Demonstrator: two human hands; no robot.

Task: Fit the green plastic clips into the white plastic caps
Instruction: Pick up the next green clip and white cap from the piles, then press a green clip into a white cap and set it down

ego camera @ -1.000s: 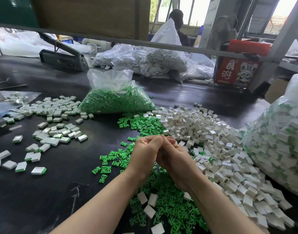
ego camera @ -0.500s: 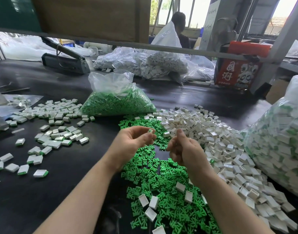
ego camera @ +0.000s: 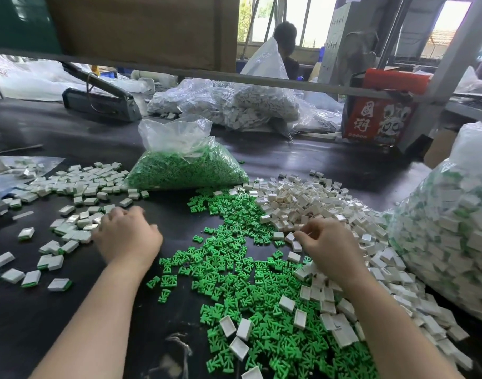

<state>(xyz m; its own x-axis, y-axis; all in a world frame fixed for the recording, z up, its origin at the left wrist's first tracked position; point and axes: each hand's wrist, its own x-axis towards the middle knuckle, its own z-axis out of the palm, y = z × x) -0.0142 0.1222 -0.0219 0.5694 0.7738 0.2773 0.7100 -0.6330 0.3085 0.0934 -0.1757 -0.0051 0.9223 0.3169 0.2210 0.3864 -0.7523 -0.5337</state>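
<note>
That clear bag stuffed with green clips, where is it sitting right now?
In the head view, the bag of green clips sits centre-left on the black table, beyond both hands, between the finished pieces on its left and the white caps on its right.

Dark, glossy black table [ego camera: 56,310], running wide across the view. At left, scattered finished caps with green inside [ego camera: 78,187], spread loosely toward the near edge. In the middle, a loose heap of green clips [ego camera: 234,269], with a few white caps lying on top of it. To the right, a big pile of empty white caps [ego camera: 311,203], touching the green heap along its edge. Behind the heaps, a clear bag of green clips [ego camera: 185,165]. At far right, a large clear bag of assembled pieces [ego camera: 447,228]. Farther back, clear bags of white parts [ego camera: 234,105] and a grey sealing tool [ego camera: 103,102].
</note>
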